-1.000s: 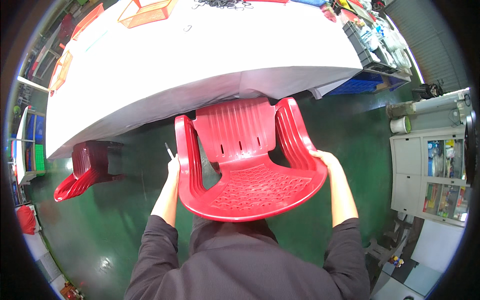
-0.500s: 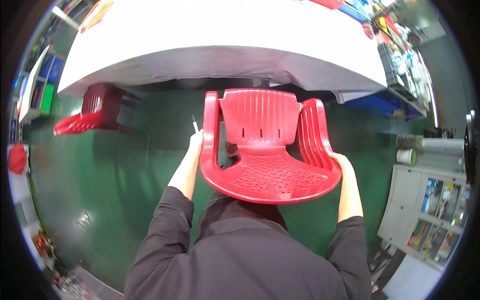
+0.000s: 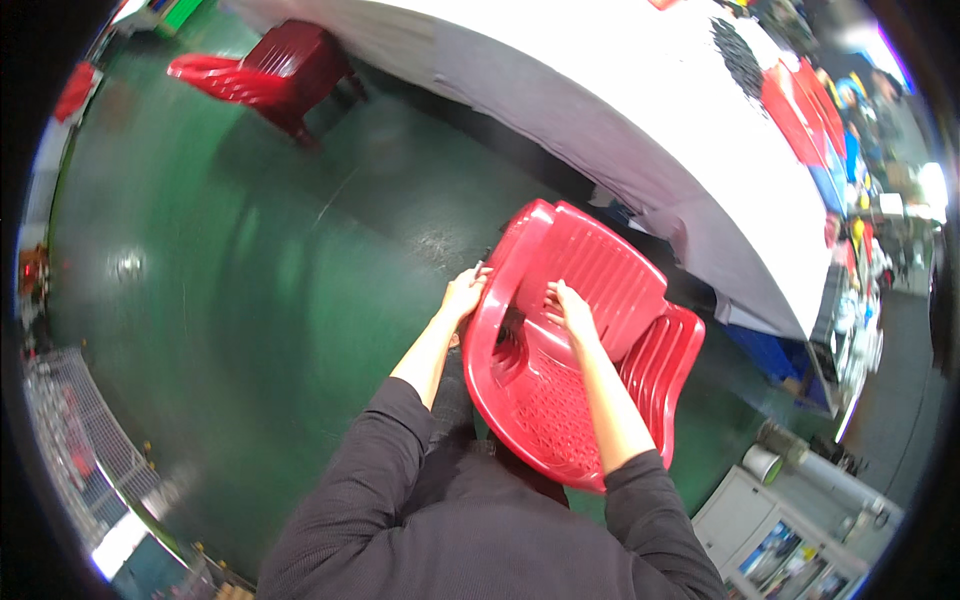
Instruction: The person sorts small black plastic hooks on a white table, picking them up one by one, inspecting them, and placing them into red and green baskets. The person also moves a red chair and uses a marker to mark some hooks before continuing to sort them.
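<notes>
A red plastic armchair (image 3: 553, 395) with a slatted back and a patterned seat stands in front of me, turned at an angle. At the outer side of its left armrest is my left hand (image 3: 464, 294), fingers closed, touching or very near the armrest. A slim pen (image 3: 481, 265) sticks up from that hand. My right hand (image 3: 570, 306) hovers over the seat by the backrest, open, fingers apart and holding nothing. Its forearm crosses above the seat.
A white-covered table (image 3: 640, 110) runs diagonally beyond the armchair. Another red chair (image 3: 290, 70) stands at the far left on the green floor (image 3: 220, 330). A grey cabinet (image 3: 740, 515) is at the lower right, and a wire rack (image 3: 85, 420) at the lower left.
My view has turned, tilting the scene. My right hand has let go of the right armrest and moved left over the seat. The left hand stays by the left armrest with the pen.
</notes>
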Tool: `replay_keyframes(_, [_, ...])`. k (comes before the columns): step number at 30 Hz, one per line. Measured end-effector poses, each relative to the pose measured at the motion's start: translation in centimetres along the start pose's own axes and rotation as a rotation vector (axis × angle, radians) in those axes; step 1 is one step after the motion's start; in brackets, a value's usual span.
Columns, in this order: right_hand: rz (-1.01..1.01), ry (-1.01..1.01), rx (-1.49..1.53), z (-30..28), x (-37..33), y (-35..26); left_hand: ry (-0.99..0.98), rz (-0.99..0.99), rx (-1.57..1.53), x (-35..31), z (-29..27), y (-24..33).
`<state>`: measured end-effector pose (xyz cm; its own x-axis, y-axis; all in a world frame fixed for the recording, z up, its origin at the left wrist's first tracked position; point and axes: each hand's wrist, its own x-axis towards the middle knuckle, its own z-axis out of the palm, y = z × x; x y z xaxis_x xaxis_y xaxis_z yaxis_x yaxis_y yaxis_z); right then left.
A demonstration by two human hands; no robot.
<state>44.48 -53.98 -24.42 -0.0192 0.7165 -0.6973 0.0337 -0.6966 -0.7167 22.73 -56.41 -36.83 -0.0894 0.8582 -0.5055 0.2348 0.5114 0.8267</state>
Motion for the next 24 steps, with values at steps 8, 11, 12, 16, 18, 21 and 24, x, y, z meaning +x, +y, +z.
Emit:
replay_keyframes(8, [0.268,0.166,0.449,5.9,8.1,4.1,-0.215,0.014,-0.578,0.6,3.1,-5.1])
replay_keyframes(11, [0.256,-0.020,0.695,7.1,6.4,2.2,-0.274,0.108,-0.576,-1.1,1.2,-0.5])
replay_keyframes(12, [0.226,-0.037,0.687,7.1,6.8,2.7,-0.236,0.175,-0.579,-1.4,0.9,0.6])
replay_keyframes(16, [0.191,0.040,0.681,8.2,8.0,3.6,-0.144,0.132,-0.425,-0.9,1.9,-1.7])
replay_keyframes(18, [0.127,0.106,0.571,8.0,9.7,4.9,-0.102,0.112,-0.334,-0.4,2.4,-2.1])
replay_keyframes(21, [0.152,0.112,0.785,7.6,9.6,5.0,-0.023,0.070,-0.347,-0.7,2.8,-2.0])
replay_keyframes(24, [0.196,0.137,0.878,8.4,7.3,2.6,-0.002,0.022,-0.105,-2.0,1.1,0.9])
